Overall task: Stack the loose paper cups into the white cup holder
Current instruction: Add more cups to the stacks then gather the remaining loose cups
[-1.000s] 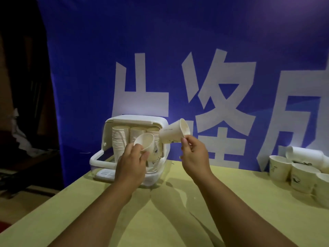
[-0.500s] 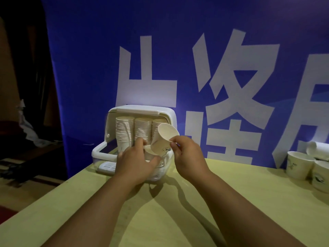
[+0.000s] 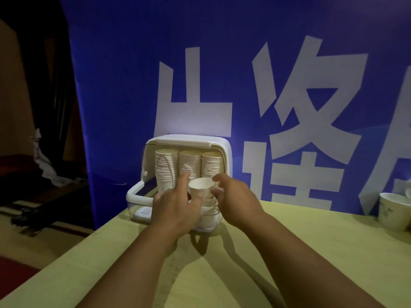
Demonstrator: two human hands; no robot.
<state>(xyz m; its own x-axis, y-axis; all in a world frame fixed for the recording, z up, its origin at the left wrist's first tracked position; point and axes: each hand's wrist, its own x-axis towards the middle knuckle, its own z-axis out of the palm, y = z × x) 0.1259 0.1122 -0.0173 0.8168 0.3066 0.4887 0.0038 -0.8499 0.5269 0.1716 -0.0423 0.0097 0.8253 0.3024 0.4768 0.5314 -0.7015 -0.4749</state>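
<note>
At frame centre, both hands flank a paper cup (image 3: 202, 185) atop a short stack in the white cup holder (image 3: 219, 145). The left hand (image 3: 175, 205) has spread fingers beside it. The right hand (image 3: 236, 196) pinches its rim.

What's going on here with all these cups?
A person is filling a white cup holder with paper cups. Three tall stacks already stand at the back of it. Both hands are at its front, around a short stack there: the left hand steadies it from one side, and the right hand has its fingers at the rim of the top cup, which sits upright, mouth up. At least one more loose cup waits on the table at the far right.
</note>
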